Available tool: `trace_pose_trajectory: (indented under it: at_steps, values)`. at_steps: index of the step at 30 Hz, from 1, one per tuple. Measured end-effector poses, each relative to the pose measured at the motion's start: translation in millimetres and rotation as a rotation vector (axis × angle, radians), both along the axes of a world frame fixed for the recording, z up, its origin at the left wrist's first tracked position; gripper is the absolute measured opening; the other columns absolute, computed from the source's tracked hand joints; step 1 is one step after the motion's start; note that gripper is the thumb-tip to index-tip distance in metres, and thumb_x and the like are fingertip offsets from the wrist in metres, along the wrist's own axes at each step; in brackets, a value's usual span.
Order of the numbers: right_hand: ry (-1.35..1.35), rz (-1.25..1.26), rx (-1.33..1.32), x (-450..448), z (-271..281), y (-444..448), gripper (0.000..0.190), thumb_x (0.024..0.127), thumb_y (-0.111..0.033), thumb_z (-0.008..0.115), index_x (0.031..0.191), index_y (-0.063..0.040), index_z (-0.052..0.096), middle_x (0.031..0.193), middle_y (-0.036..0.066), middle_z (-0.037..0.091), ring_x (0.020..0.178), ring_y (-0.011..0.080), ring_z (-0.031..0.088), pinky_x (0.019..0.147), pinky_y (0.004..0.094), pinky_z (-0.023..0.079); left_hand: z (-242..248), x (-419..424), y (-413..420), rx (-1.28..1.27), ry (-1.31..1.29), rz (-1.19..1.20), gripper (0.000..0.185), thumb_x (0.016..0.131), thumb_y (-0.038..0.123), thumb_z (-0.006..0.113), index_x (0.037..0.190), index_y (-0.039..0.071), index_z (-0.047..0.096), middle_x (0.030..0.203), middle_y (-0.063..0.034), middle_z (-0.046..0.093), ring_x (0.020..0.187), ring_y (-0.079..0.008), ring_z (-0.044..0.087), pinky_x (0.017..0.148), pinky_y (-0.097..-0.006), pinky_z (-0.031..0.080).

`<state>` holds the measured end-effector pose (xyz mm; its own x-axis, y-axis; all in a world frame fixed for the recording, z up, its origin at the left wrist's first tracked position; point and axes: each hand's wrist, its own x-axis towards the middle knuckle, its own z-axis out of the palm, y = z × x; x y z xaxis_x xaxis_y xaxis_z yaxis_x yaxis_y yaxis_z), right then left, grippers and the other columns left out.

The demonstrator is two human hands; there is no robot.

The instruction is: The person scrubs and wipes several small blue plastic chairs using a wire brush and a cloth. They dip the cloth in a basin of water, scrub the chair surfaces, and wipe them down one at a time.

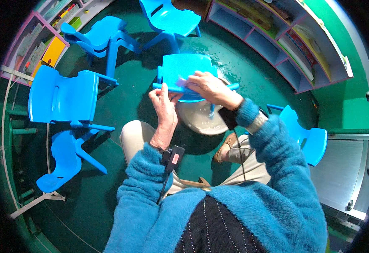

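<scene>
A small blue plastic chair is tilted over a pale round basin of water on the floor before me. My left hand grips the chair's near edge, thumb on top and fingers underneath. Over the chair's surface, my right hand presses a pale purplish cloth, mostly hidden by the fingers and slightly blurred. Part of a chair leg shows above the water in the basin.
Blue plastic chairs stand at the left, with stacked ones and another beyond. One more chair is at the right. Shelving units line the upper corners. Water drops wet the green floor behind the basin.
</scene>
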<state>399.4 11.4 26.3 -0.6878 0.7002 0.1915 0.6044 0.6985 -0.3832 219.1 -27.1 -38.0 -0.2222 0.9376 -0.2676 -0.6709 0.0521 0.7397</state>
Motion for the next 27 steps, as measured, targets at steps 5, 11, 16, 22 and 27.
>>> trace_pose_trajectory:
  at_steps: [5,11,16,22,27]
  values:
    - [0.259,-0.472,0.08,73,21,-52,0.021,0.097,-0.016,0.056,0.116,-0.013,0.066,0.104,0.009,0.064,0.101,0.0242,0.058,0.093,0.0362,0.046,-4,15,5,-0.071,-0.163,-0.157,0.034,0.097,0.016,0.062,0.119,0.004,0.039,0.114,-0.022,0.057,0.093,-0.0348,0.066,0.08,-0.0565,0.059]
    - [0.889,-0.9,-0.251,134,-52,-85,0.03,0.099,-0.021,0.052,0.123,-0.004,0.058,0.112,0.015,0.066,0.102,0.0219,0.062,0.089,0.0329,0.048,38,15,59,-0.244,-0.051,-0.202,0.033,0.094,0.01,0.057,0.122,-0.008,0.054,0.119,-0.0216,0.063,0.108,-0.0345,0.063,0.096,-0.0522,0.053]
    - [0.973,-0.962,-0.436,159,-102,-112,0.032,0.097,-0.026,0.051,0.12,-0.006,0.062,0.108,0.01,0.067,0.099,0.017,0.061,0.088,0.0308,0.048,102,-28,79,0.417,1.062,-0.606,0.046,0.084,0.003,0.055,0.129,-0.007,0.05,0.12,-0.0161,0.064,0.106,-0.0196,0.06,0.098,-0.0297,0.044]
    - [0.914,-0.887,-0.367,153,-131,-109,0.032,0.095,-0.025,0.052,0.119,-0.007,0.064,0.111,0.011,0.069,0.102,0.022,0.064,0.091,0.0337,0.049,106,-75,99,0.464,0.936,-0.47,0.044,0.085,0.0,0.053,0.129,-0.006,0.051,0.117,-0.0146,0.062,0.109,-0.021,0.061,0.097,-0.0304,0.048]
    - [0.879,-0.84,-0.504,147,-139,-111,0.033,0.096,-0.027,0.053,0.12,-0.007,0.063,0.111,0.013,0.068,0.104,0.0233,0.065,0.093,0.0343,0.049,113,-146,160,0.28,0.667,-0.47,0.034,0.088,-0.002,0.059,0.122,-0.002,0.054,0.107,-0.0103,0.06,0.098,-0.0196,0.062,0.09,-0.0324,0.054]
